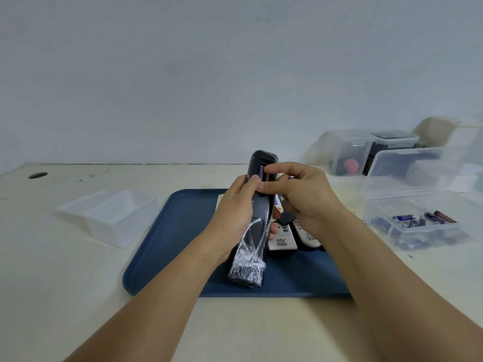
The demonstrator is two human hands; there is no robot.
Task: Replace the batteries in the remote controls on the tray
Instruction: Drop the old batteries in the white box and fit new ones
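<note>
My left hand [236, 205] grips a dark remote [257, 212] wrapped in torn plastic film, held upright and tilted over the blue tray [170, 231]. Its battery compartment near the top is open, with a purple battery [260, 172] seated inside. My right hand [300, 194] holds a second battery [291, 176] between its fingers while its forefinger and thumb touch the compartment. Two white remotes [283, 237] [308, 235] lie on the tray behind my hands, along with a small black cover [286, 218].
An open clear box [413, 223] holding several batteries sits at the right, its lid raised. An empty translucent box [115, 215] sits left of the tray. Lidded plastic containers [366, 152] stand at the back right against the wall.
</note>
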